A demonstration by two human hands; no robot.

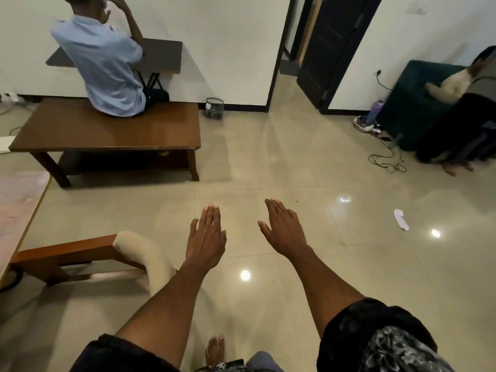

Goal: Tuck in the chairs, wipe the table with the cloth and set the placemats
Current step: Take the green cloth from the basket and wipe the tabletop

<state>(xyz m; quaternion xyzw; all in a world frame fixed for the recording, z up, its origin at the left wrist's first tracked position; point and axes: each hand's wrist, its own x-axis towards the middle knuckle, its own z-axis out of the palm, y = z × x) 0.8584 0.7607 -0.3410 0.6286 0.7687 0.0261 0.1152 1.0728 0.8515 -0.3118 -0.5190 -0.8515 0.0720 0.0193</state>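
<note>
Your left hand (208, 234) and right hand (284, 228) hang flat over the bare floor (322, 264) — fingers (212, 213) spread straight, holding nothing. The chair (88, 253) stands at your left, its seat partly under the table (16, 210) edge, its padded back jutting out — likely not fully tucked. No cloth or placemats show, so wiping and setting look undone.
</note>
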